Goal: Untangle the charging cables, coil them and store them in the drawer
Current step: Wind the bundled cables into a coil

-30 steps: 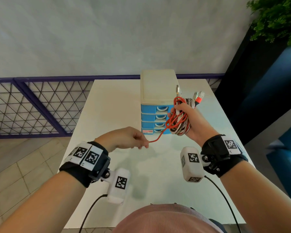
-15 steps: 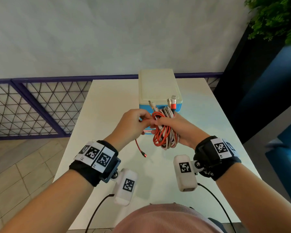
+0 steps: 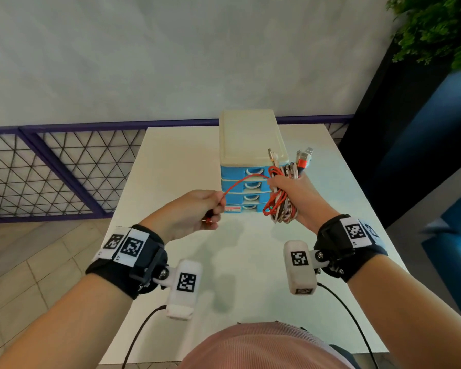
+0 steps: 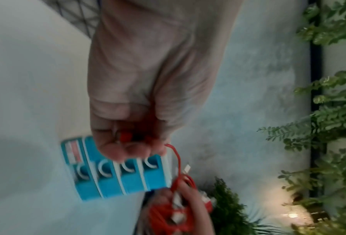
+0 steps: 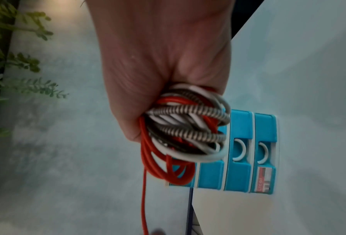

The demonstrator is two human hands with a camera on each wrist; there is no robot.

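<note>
Left hand (image 3: pixel 194 213) sits left of the drawers, fingers curled shut round the free end of the red cable (image 3: pixel 240 182); its plug end (image 4: pixel 126 136) shows inside the fist in the left wrist view. The red strand arcs from that fist across the front of the drawers (image 3: pixel 246 186) to the bundle, likely held out so the last length can be wound on without snagging. All four blue drawer fronts look closed, so storing is not yet begun. Drawers stand on the white table (image 3: pixel 171 161), toward its far edge. Right hand (image 3: pixel 294 194) is clamped round the coil bundle (image 3: pixel 281 206), held above the table just right of the drawers: red, white and braided loops together, plugs (image 3: pixel 302 157) sticking up. The firm grip presumably keeps finished loops from springing loose.
</note>
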